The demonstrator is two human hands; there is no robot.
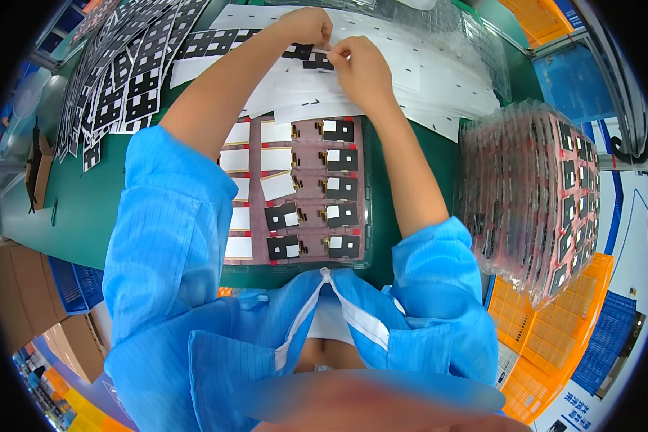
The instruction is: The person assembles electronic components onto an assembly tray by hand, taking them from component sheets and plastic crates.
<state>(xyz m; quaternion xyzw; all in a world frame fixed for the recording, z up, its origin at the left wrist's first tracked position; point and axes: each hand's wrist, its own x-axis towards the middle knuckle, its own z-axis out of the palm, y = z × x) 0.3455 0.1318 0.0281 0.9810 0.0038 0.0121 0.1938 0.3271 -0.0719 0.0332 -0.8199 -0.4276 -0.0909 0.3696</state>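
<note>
At the far side of the table, my left hand (308,27) is closed in a pinch above a white backing sheet (309,93). What lies between its fingertips is too small to make out. My right hand (363,68) is beside it, thumb and forefinger pinched at the edge of a black die-cut sticker (318,62) on the sheet. Nearer to me, between my forearms, lies a clear plastic tray (309,248) with a pink lining. It holds rows of small flat parts with gold tabs; some have white faces (276,160), others black stickers with white squares (342,189).
Strips of black stickers (144,79) spread over the green table's (79,209) left side. A tall stack of filled trays (529,201) stands at the right, near an orange crate (554,345). Clear empty trays (439,36) lie at the back. Cardboard boxes (21,288) are at the left.
</note>
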